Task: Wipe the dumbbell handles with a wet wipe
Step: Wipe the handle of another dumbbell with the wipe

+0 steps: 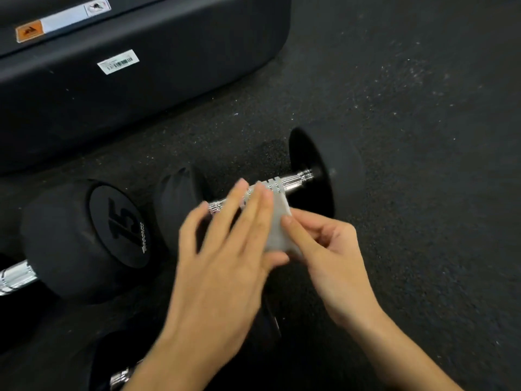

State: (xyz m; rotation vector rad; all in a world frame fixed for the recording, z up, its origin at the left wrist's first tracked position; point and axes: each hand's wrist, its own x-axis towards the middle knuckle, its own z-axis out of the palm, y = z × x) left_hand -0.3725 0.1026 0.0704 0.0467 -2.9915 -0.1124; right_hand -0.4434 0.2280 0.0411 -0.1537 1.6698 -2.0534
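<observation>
Head view
Floor (408, 108): dark speckled rubber matting, on which all items are laid.
Dumbbell (310, 176): black-headed, laid on the floor at centre frame, its axis run from lower left to upper right.
Handle (284, 183): chromed and knurled; the right end is seen bare, the middle is covered by the fingers and the wipe.
Wet wipe (277, 224): white, folded, blurred; held just in front of the handle, between the two hands. Contact with the metal cannot be told.
Left hand (225, 249): blurred; fingers held straight and fairly close together, laid flat over the wipe and across the handle.
Right hand (329, 249): fingers curled, the wipe's near edge pinched between thumb and forefinger.
Second dumbbell (84, 235): marked "15" on its end face; placed at left, just beside the first one's left head; its chrome bar is cut off by the left edge.
Third chrome bar (121, 378): partly seen at the bottom edge, under the left forearm.
Black machine base (141, 94): set at upper left, with a barcode sticker and an orange warning label.
</observation>
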